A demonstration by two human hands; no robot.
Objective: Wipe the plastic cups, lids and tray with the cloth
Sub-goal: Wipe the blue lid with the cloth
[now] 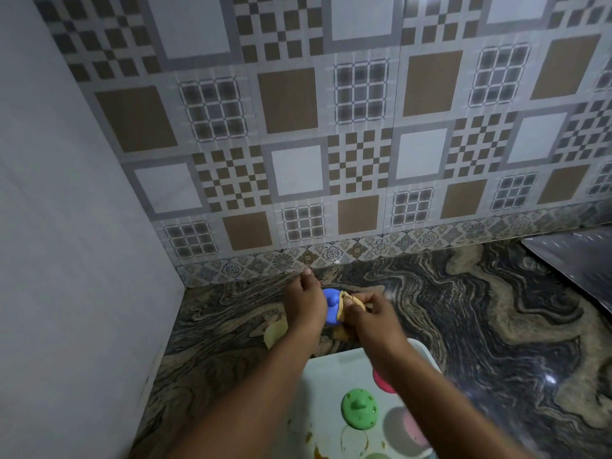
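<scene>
Blue lid point(331, 304), tan cloth point(353, 301), swirl-veined counter point(463, 309)

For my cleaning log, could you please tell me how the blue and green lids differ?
The blue lid is held in the left hand; the green lid lies on the tray. The cloth touches the blue lid, not the green lid. Both are round with a central knob.

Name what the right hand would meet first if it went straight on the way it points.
Probably the blue lid, gripped by the left hand; the right hand presses the cloth against it.
</scene>
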